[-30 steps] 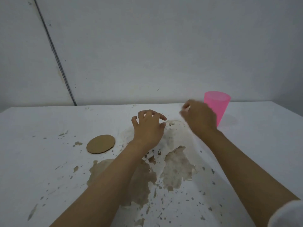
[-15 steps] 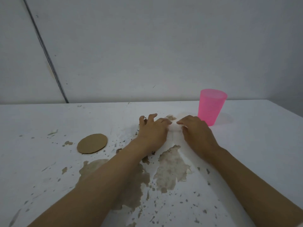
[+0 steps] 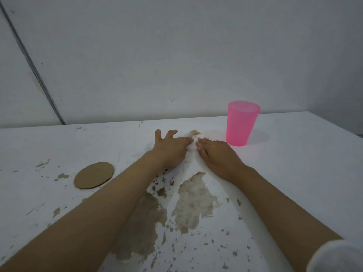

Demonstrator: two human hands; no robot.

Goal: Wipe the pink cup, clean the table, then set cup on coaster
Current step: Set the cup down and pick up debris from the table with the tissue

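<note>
White stained table (image 3: 294,173), upright pink cup (image 3: 240,124) just beside right hand (image 3: 218,156).

Your cup (image 3: 242,124) at right of centre is translucent pink. The coaster (image 3: 93,175) at left is plain cardboard brown. The table (image 3: 294,163) is white, blotched with large grey-brown patches in the lower middle and peppered with small brown flecks. The wall (image 3: 176,55) is pale grey, crossed by a dark line (image 3: 31,63) at upper left. Your sleeve (image 3: 337,258), lower right, is white.
</note>
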